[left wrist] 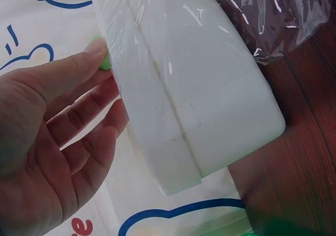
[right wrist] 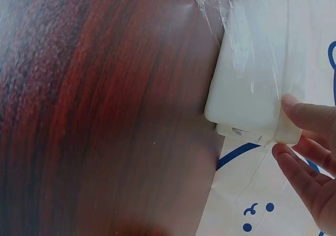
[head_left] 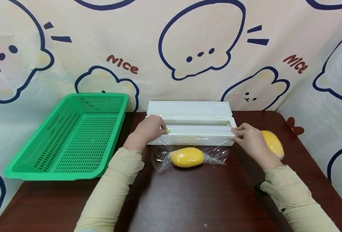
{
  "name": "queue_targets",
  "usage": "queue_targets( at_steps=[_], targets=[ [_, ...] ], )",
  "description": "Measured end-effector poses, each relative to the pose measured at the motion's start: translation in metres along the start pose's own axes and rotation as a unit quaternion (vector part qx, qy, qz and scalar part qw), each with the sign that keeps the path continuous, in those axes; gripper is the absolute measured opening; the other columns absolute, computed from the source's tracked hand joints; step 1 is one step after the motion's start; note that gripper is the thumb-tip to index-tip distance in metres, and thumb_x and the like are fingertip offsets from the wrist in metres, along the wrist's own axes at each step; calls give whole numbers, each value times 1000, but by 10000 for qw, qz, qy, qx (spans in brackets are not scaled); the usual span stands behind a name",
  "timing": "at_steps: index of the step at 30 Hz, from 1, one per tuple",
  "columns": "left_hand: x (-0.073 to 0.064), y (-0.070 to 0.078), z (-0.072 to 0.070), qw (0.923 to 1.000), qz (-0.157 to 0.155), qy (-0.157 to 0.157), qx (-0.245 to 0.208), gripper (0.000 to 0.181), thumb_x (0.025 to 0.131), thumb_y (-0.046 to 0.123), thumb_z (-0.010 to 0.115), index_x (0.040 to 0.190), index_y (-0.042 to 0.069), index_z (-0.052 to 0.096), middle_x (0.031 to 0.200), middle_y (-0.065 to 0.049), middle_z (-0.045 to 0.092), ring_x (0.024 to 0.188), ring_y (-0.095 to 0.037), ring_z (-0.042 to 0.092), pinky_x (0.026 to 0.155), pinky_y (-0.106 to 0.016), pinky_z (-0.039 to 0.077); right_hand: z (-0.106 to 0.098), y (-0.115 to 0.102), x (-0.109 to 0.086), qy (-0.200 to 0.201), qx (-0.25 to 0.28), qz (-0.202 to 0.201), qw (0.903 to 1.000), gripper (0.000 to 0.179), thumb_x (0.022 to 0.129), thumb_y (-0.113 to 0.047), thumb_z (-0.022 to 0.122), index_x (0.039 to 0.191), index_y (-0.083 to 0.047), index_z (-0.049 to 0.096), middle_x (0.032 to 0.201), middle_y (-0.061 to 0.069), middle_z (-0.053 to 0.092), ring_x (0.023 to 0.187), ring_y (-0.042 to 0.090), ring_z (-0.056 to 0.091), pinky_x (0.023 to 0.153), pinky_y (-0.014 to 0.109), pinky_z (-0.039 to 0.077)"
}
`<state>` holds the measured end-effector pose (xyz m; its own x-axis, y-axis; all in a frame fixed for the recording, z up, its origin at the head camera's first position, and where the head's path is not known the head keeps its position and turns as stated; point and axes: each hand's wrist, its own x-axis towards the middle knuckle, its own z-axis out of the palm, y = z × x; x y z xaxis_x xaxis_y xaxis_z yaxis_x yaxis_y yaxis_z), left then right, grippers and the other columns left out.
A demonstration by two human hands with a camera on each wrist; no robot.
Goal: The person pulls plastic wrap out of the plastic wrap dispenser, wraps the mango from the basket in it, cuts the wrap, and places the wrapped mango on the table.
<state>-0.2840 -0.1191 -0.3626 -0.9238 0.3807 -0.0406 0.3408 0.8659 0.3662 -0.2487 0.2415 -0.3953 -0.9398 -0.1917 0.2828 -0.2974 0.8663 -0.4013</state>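
Observation:
A white cling film dispenser box (head_left: pixel 194 140) lies at the back of the table with its lid (head_left: pixel 188 108) raised. My left hand (head_left: pixel 149 130) pinches a small green slide cutter (left wrist: pixel 105 63) near the left end of the box's front rail. At the opposite end, my right hand (head_left: pixel 250 141) grips the box's corner between thumb and fingers. Clear cling film (head_left: pixel 160 154) runs from the box down over its front. A yellow mango-like fruit (head_left: pixel 187 157) lies wrapped in that film, just in front of the box.
To the left stands a green perforated basket (head_left: pixel 105 162). Another yellow fruit (head_left: pixel 273 144), with a shiny surface, sits at the right beside my right wrist. A printed cloth (head_left: pixel 142 87) hangs behind the brown table (head_left: pixel 194 199).

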Motion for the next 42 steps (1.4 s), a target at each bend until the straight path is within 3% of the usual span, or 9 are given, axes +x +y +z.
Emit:
queue_targets(
  at_steps=[13, 19, 27, 31, 34, 39, 42],
  targets=[
    [-2, 3, -1, 9999, 86, 63, -25, 12, 94, 15, 75, 100, 8, 83, 99, -5, 76, 87, -20, 65, 77, -36, 54, -15, -8, 9, -872, -59, 365, 9955, 44, 88, -13, 81, 124, 9, 66, 105, 23, 61, 78, 28, 57, 61, 31, 51],
    [-4, 5, -1, 9999, -35, 60, -137, 16, 96, 16, 74, 108, 8, 81, 107, -7, 76, 96, -21, 68, 82, -38, 56, -20, -8, 14, -1164, 90, 360, 9925, 49, 89, -19, 81, 125, 10, 66, 101, 20, 61, 75, 25, 54, 59, 31, 47],
    [-4, 6, -2, 9999, 71, 52, -77, 20, 95, 14, 74, 114, 11, 80, 115, -6, 75, 108, -24, 67, 88, -40, 55, -26, -4, 14, -1364, 186, 279, 9901, 56, 90, -26, 81, 128, 11, 64, 102, 20, 60, 78, 25, 58, 61, 32, 50],
    [-3, 5, -1, 9997, 209, 67, -127, 19, 95, 10, 73, 113, 11, 81, 118, -6, 74, 115, -25, 65, 93, -41, 53, -28, -1, 14, -1477, 280, 329, 9881, 59, 90, -28, 80, 131, 10, 62, 108, 21, 60, 88, 30, 62, 68, 36, 54],
    [-2, 5, -1, 9996, 226, 47, -146, 18, 94, 10, 73, 111, 11, 81, 115, -5, 75, 111, -24, 67, 91, -40, 54, -31, 3, 13, -1658, 483, 488, 9838, 58, 91, -26, 80, 135, 7, 60, 119, 24, 59, 100, 36, 62, 81, 46, 56],
    [-2, 5, -2, 9996, 187, -39, -199, 18, 94, 10, 73, 110, 11, 81, 113, -5, 75, 108, -23, 67, 88, -39, 54, -38, 10, 12, -1932, 684, 701, 9763, 55, 94, -24, 77, 138, 4, 60, 135, 29, 55, 120, 45, 53, 98, 64, 45],
    [-1, 5, -3, 9996, 202, -52, -201, 18, 94, 10, 73, 110, 11, 81, 113, -5, 75, 108, -24, 67, 89, -39, 54, -38, 7, 11, -1787, 560, 636, 9802, 52, 96, -25, 74, 137, 4, 61, 136, 30, 56, 123, 46, 53, 100, 66, 43]
  ],
)
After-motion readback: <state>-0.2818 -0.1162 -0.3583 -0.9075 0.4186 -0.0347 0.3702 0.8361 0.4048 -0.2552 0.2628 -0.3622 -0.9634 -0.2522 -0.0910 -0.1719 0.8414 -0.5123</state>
